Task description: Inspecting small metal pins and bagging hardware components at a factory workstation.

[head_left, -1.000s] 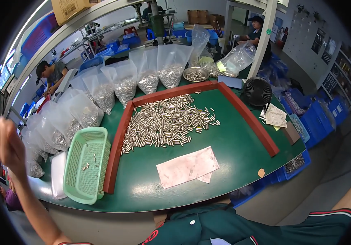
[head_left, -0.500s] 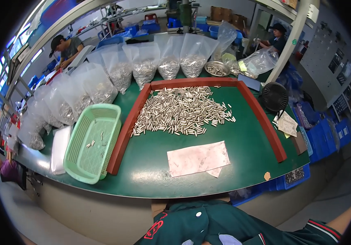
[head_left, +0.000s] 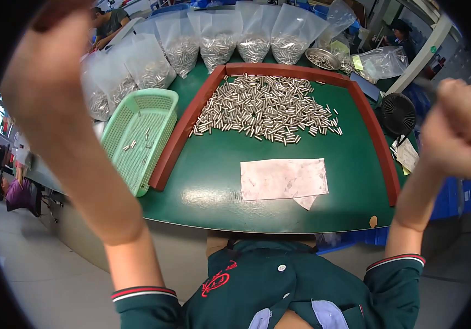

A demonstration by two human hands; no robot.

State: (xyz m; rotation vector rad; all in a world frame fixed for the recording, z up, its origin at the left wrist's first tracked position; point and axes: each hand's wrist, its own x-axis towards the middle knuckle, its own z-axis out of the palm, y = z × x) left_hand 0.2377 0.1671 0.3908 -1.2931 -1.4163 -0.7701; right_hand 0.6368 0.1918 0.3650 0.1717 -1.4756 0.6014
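My left hand is raised high at the upper left, close to the camera and smeared by motion. Its fingers run into the dark rim, so their pose is hidden. At the right, my right hand is lifted in a closed fist, slightly blurred, with nothing seen in it. Both hands are apart from the table. A spread heap of short silvery metal pins lies on the green tabletop, inside a reddish-brown wooden frame open toward me. In front of the heap lies a stained pale pink sheet.
Left of the frame stands a light green plastic basket with a few pins. Clear bags of pins line the back, beside a metal bowl. A black fan and papers are at the right. Other people work farther off.
Both my arms have come up into view, the left hand to the upper left and the right to the right side. The view has tilted down, and the table items look unmoved.
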